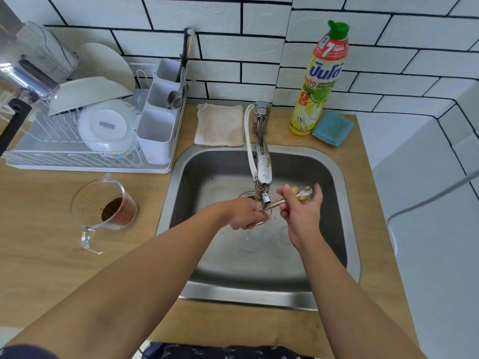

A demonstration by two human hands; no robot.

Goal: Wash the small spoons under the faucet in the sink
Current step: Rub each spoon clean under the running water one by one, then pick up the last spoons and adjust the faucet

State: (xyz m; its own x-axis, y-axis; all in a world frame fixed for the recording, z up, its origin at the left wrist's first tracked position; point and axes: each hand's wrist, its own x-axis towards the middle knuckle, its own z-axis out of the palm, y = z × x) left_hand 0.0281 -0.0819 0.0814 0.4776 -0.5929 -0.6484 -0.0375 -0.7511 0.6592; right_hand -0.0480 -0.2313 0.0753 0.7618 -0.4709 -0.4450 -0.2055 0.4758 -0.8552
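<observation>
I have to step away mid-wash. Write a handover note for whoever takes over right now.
Left hand: closed on the handle ends of the small spoons, under the faucet spout.
Right hand: fingers loosely on the spoons near the bowl ends.
Spoons: bunched, held over the sink, none lying in it.
Done: spoons brought under the faucet; water flow is hard to make out.
Left: finish rinsing. The dish rack has a cutlery holder.

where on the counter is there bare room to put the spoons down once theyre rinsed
Bare wood lies in front of the drying rack, around the measuring jug and left of the sink; another strip runs along the sink's near edge. Behind the sink it is crowded: folded cloth, faucet, dish soap bottle and blue sponge.
</observation>
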